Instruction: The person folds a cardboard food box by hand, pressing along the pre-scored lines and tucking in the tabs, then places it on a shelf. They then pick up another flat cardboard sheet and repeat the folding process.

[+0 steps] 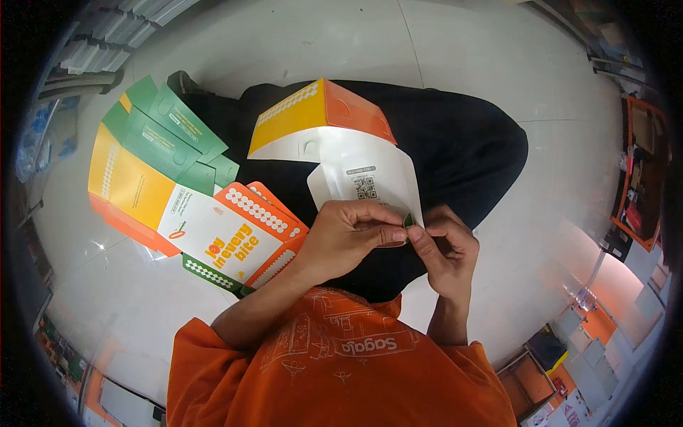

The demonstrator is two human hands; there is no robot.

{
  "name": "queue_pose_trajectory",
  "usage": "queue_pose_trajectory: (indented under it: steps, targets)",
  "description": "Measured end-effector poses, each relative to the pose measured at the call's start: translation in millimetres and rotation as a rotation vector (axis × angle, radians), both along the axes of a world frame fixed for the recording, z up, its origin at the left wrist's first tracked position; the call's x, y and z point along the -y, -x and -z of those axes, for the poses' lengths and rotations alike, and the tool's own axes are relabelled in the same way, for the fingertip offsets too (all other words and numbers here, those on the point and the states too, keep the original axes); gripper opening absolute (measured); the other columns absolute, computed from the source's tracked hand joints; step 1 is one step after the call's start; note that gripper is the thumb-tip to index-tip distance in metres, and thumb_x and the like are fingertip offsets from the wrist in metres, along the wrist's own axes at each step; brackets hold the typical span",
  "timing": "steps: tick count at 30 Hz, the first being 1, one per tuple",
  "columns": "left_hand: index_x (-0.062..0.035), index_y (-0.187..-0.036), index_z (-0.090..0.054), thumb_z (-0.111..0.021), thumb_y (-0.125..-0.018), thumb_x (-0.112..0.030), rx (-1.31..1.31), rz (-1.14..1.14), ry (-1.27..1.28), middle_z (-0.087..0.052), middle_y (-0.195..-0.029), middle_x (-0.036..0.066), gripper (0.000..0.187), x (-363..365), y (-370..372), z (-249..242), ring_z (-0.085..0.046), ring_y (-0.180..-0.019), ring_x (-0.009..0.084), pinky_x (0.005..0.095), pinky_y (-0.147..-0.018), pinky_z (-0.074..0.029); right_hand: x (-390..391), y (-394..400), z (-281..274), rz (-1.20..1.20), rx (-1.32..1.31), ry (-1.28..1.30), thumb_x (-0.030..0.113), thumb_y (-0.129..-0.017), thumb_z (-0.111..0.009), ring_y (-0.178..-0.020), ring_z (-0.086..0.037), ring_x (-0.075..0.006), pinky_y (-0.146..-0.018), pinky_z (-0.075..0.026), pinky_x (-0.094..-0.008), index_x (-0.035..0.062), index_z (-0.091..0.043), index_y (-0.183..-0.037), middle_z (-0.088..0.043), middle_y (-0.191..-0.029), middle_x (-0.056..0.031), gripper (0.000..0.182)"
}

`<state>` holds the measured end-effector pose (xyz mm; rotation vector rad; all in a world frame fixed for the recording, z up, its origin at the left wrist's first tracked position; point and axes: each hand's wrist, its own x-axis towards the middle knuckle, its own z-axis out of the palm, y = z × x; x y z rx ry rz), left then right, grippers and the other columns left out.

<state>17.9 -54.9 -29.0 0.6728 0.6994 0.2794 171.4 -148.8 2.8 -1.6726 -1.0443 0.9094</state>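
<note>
A partly folded cardboard food box [395, 167] rests over my lap, with yellow and orange outer panels at its far end and a white face with a printed QR code. My left hand [348, 235] pinches its near edge between thumb and fingers. Close beside it, my right hand [448, 249] is closed on the same corner, thumb tip almost against the left thumb. A small dark green tab [408, 221] pokes up between the fingertips. The underside of the box and some fingers are hidden.
Flat, unfolded box blanks [206, 231] in green, yellow, orange and white lie overlapping on the left. My crossed legs in black trousers [462, 142] sit on the pale tiled floor [491, 57]. Stacked white goods [107, 35] stand at upper left; shelving [640, 171] is at right.
</note>
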Motion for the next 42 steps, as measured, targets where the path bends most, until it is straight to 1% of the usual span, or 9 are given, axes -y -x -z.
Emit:
queue_pose_trajectory:
  steps: [7,13,22,29,32,38,40,41,42]
  targets:
    - [0.0038,-0.099,-0.070,-0.068,-0.084,0.002,0.053,-0.073,0.023,-0.070,-0.097,0.013,0.014,4,5,4,-0.068,-0.088,0.0171,0.0266,-0.081,-0.059,-3,12,-25,-0.007,0.304,0.086,0.000,-0.082,-0.072,-0.067,-0.059,-0.0186,-0.062,-0.046,-0.0278,-0.0030,-0.066,-0.083,-0.062,-0.076,-0.0098,0.007]
    - [0.0019,-0.101,-0.070,-0.068,-0.085,0.000,0.005,-0.061,-0.022,-0.070,-0.098,0.011,0.016,3,5,0,-0.066,-0.092,0.0142,0.0259,-0.083,-0.056,-2,17,-9,0.176,0.130,0.001,-0.004,-0.080,-0.071,-0.068,-0.059,-0.0164,-0.063,-0.045,-0.0261,-0.0011,-0.062,-0.079,-0.063,-0.073,-0.0085,0.010]
    - [0.0027,-0.104,-0.069,-0.067,-0.087,-0.002,0.020,-0.116,0.010,-0.070,-0.100,0.010,0.018,3,2,3,-0.066,-0.089,0.0128,0.0234,-0.079,-0.056,-12,8,-2,0.077,0.124,-0.048,-0.007,-0.077,-0.071,-0.065,-0.055,-0.0163,-0.065,-0.043,-0.0285,0.0006,-0.058,-0.074,-0.061,-0.069,-0.0063,0.015]
    - [0.0036,-0.107,-0.067,-0.067,-0.087,-0.001,0.051,-0.143,0.087,-0.068,-0.101,0.011,0.021,-2,0,5,-0.066,-0.093,0.0143,0.0252,-0.083,-0.057,-21,5,-7,-0.052,0.244,-0.069,-0.006,-0.076,-0.072,-0.067,-0.056,-0.0170,-0.065,-0.044,-0.0287,0.0014,-0.061,-0.075,-0.061,-0.071,-0.0060,0.014]
    - [0.0032,-0.104,-0.067,-0.066,-0.087,0.000,0.048,-0.147,0.104,-0.068,-0.100,0.012,0.017,-5,-1,3,-0.066,-0.093,0.0162,0.0269,-0.083,-0.058,-20,9,-8,0.072,0.066,0.017,-0.002,-0.078,-0.074,-0.068,-0.056,-0.0165,-0.066,-0.044,-0.0282,0.0017,-0.063,-0.077,-0.060,-0.072,-0.0055,0.011]
    - [0.0054,-0.105,-0.065,-0.062,-0.090,-0.001,0.068,-0.117,0.103,-0.066,-0.101,0.011,0.016,-3,-5,8,-0.065,-0.093,0.0153,0.0277,-0.085,-0.058,-13,7,2,-0.013,0.200,-0.077,0.000,-0.080,-0.073,-0.076,-0.057,-0.0163,-0.067,-0.045,-0.0269,-0.0002,-0.064,-0.086,-0.062,-0.090,-0.0110,0.011]
    - [0.0045,-0.107,-0.062,-0.060,-0.091,0.000,0.089,-0.145,0.170,-0.065,-0.102,0.010,0.017,-2,-8,8,-0.064,-0.097,0.0150,0.0276,-0.087,-0.056,-13,5,5,-0.036,0.262,-0.068,0.001,-0.082,-0.071,-0.085,-0.061,-0.0183,-0.072,-0.050,-0.0277,-0.0016,-0.062,-0.094,-0.059,-0.107,-0.0151,0.015]
    - [0.0045,-0.107,-0.062,-0.060,-0.091,0.000,0.090,-0.144,0.169,-0.065,-0.102,0.010,0.017,-2,-9,8,-0.064,-0.097,0.0150,0.0276,-0.087,-0.056,-14,7,4,-0.035,0.264,-0.069,0.001,-0.082,-0.071,-0.085,-0.061,-0.0183,-0.072,-0.050,-0.0277,-0.0016,-0.062,-0.094,-0.059,-0.107,-0.0151,0.015]
    - [0.0038,-0.109,-0.061,-0.057,-0.093,0.001,0.086,-0.140,0.046,-0.064,-0.104,0.009,0.017,-1,-9,10,-0.063,-0.098,0.0145,0.0275,-0.087,-0.054,-15,11,3,0.013,0.103,-0.035,0.001,-0.084,-0.069,-0.090,-0.062,-0.0195,-0.076,-0.052,-0.0285,-0.0019,-0.060,-0.097,-0.058,-0.111,-0.0160,0.016]
